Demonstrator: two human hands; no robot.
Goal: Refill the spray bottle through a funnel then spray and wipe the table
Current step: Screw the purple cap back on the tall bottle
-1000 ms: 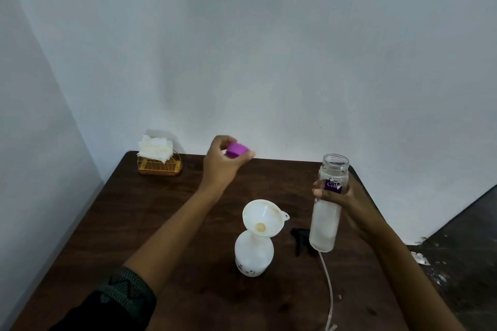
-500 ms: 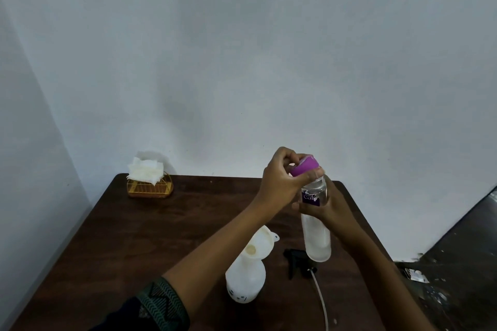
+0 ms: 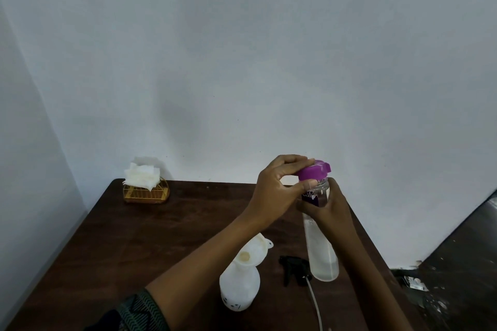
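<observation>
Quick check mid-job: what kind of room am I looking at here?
Probably a plain indoor room corner, a home or small workspace. A dark wooden table sits against bare white walls, a wire napkin holder stands on it, and a dark floor shows at right.

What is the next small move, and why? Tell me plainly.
Probably twist the purple cap down tight: the left hand pinches it, sitting tilted on the mouth of the clear bottle, while the right hand holds the neck. The funnel sits in the spray bottle, trigger head off.
</observation>
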